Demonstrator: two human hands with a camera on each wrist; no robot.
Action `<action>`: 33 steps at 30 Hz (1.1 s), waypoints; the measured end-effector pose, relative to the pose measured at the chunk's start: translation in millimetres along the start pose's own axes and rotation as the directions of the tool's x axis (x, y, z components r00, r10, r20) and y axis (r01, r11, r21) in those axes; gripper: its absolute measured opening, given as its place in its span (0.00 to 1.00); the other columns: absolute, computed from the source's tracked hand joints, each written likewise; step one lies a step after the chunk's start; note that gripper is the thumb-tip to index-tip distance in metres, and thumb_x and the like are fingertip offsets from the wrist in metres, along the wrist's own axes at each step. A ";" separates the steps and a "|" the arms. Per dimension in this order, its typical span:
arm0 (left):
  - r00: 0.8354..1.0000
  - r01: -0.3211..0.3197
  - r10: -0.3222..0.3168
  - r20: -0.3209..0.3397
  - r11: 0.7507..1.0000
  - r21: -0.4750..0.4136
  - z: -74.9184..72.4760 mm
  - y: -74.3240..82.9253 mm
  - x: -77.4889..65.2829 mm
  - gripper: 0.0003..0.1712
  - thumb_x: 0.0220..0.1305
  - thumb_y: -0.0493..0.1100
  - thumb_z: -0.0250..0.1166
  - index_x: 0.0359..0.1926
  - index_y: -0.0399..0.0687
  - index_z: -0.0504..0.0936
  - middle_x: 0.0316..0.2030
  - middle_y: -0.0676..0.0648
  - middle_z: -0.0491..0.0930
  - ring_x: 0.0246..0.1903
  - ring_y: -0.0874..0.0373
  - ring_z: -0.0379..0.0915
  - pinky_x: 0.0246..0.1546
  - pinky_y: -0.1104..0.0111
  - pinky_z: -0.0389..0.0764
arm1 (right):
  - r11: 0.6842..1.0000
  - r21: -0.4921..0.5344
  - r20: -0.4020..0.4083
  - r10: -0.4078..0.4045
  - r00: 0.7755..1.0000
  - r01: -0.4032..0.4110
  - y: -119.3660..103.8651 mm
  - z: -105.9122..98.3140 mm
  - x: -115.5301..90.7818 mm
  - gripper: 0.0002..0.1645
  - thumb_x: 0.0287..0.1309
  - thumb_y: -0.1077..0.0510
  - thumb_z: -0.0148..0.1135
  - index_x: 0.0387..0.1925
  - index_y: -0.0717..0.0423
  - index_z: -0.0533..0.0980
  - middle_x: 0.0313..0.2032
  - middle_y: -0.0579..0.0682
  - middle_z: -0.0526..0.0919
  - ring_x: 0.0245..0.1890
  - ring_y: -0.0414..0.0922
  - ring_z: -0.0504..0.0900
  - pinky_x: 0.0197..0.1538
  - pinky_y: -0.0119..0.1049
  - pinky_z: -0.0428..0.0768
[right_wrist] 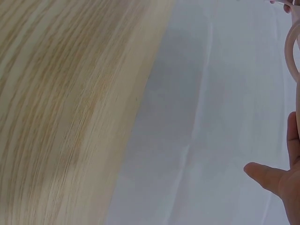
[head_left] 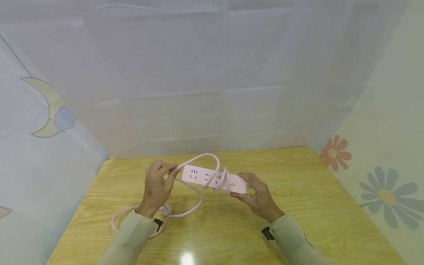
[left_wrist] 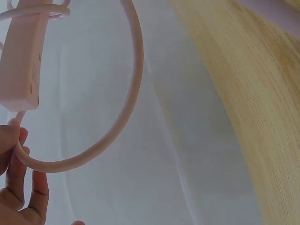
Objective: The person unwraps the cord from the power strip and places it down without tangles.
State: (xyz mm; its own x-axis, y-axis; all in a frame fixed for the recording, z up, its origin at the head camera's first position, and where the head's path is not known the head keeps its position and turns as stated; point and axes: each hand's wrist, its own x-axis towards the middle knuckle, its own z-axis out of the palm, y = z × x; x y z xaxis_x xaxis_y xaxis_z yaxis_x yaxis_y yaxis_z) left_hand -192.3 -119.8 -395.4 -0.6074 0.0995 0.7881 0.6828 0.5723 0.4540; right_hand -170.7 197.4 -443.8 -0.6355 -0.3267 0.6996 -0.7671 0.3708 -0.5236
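Observation:
A pale pink power strip [head_left: 198, 175] is held above the table, its socket face toward the head camera. Its pink cord [head_left: 218, 162] is wound in several turns around the strip's right half. My right hand [head_left: 260, 197] grips the strip's right end between thumb and fingers. Near the strip's left end, my left hand [head_left: 157, 186] pinches the cord between thumb and index finger. In the left wrist view, the cord [left_wrist: 136, 70] bows out in a wide loop from those fingertips. The rest of it trails onto the table, with a round plug [head_left: 166, 209] beside my left wrist.
The wood-grained table [head_left: 232, 235] extends beneath both hands. A pale sheet [head_left: 185, 121] rises behind its back edge. Printed side walls stand close, with a moon [head_left: 43, 88] on the left and flowers [head_left: 387, 197] on the right.

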 end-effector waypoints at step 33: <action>0.995 -0.094 0.099 0.022 0.983 -0.156 -13.1 7.0 -3.7 0.06 0.60 0.35 0.72 0.34 0.33 0.88 0.29 0.47 0.76 0.36 0.49 0.73 0.44 0.66 0.69 | 0.998 -0.062 -0.062 -0.015 0.998 0.011 1.7 2.6 0.0 0.39 0.31 0.75 0.79 0.53 0.67 0.76 0.45 0.58 0.82 0.43 0.45 0.80 0.43 0.33 0.82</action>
State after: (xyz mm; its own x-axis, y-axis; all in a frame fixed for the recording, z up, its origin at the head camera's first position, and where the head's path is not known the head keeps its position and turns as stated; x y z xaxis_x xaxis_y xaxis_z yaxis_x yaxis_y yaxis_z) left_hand -180.0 -126.9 -389.6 -0.5459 0.1734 0.8197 0.7918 0.4266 0.4370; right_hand -172.2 195.8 -445.9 -0.6171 -0.2778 0.7363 -0.7672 0.4202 -0.4845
